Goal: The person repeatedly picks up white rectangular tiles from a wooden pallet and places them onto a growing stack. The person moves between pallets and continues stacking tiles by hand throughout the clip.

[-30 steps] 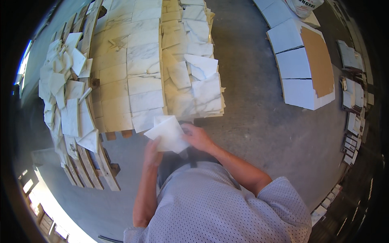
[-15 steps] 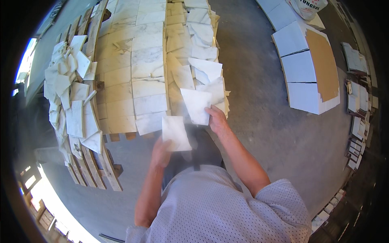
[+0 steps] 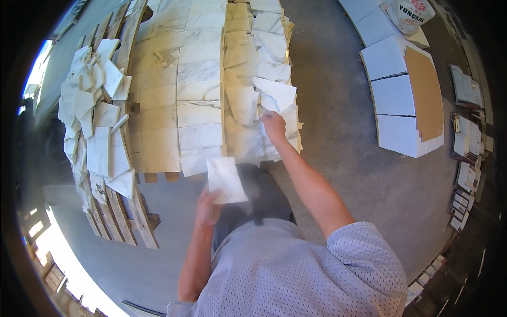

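Note:
My left hand [image 3: 207, 205] grips a white marble tile piece [image 3: 226, 180] by its lower left edge, in front of my waist. Its right side is broken unevenly. Out over the near right part of the marble stack, my right hand [image 3: 274, 127] has its fingers curled against the broken pieces; whatever they hold is hidden. Just beyond them lies a pointed white marble shard [image 3: 277, 92]. To the left of that hand rests another broken slab [image 3: 242, 105], and a tidy row of grey-veined marble tiles [image 3: 199, 114] runs alongside.
A wooden pallet [image 3: 140, 214] at the left carries a heap of broken marble pieces [image 3: 99, 150]. White boxes [image 3: 391, 94] with a brown cardboard top [image 3: 422, 90] stand at the right, a white bag [image 3: 409, 16] behind them. Further stacks [image 3: 467, 134] line the far right.
My right hand has moved forward and slightly left onto the stack; the white piece it held is no longer visible in it. My left hand still holds its piece, slightly lower.

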A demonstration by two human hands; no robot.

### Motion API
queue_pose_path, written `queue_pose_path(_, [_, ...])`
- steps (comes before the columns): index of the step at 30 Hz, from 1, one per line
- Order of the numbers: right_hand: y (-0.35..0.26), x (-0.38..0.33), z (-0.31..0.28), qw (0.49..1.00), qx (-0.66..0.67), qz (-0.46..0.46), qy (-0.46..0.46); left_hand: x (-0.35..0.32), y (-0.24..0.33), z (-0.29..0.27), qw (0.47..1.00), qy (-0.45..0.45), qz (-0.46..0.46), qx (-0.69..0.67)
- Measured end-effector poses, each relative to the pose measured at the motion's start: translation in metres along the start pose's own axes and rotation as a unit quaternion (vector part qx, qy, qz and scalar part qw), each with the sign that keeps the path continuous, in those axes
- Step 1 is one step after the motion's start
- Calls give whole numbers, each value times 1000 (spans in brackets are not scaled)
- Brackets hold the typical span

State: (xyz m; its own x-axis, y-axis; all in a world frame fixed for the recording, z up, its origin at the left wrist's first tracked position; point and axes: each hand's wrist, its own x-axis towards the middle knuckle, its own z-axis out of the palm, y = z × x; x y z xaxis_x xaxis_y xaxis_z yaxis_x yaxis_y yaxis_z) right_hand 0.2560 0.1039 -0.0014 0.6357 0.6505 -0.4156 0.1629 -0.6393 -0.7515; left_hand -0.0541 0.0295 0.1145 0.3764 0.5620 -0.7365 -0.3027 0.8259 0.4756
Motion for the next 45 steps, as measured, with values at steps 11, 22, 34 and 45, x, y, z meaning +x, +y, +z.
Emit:
queue_pose_path(11, [-28,-137,-50,848,373,180,-331,57,15,39,988,-88,-44,117])
queue_pose_path(22, [8,32,-40,795,574,193,44,41,24,21,980,50,-68,182])
queue_pose_path(34, [61,82,-57,971,-61,45,225,20,7,-6,984,75,-80,141])
queue_pose_path(45, [30,116,-55,936,-330,-79,90,-14,32,-14,985,105,-34,131])
